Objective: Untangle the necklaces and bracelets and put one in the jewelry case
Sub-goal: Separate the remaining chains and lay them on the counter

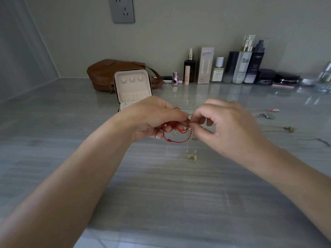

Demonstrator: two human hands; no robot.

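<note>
A tangle of red cord bracelets hangs between my two hands above the grey counter. My left hand grips the cords, and one loop with a small knot droops below it. My right hand pinches the cords with thumb and forefinger right beside the left fingertips. A thin chain with a pale charm hangs down from the tangle to the counter. The open jewelry case stands just behind my left hand, its cream lid upright and its base partly hidden.
Several thin necklaces with pendants lie spread on the counter to the right. A brown leather bag sits behind the case. Several cosmetic bottles and jars line the back wall. A wall socket is above.
</note>
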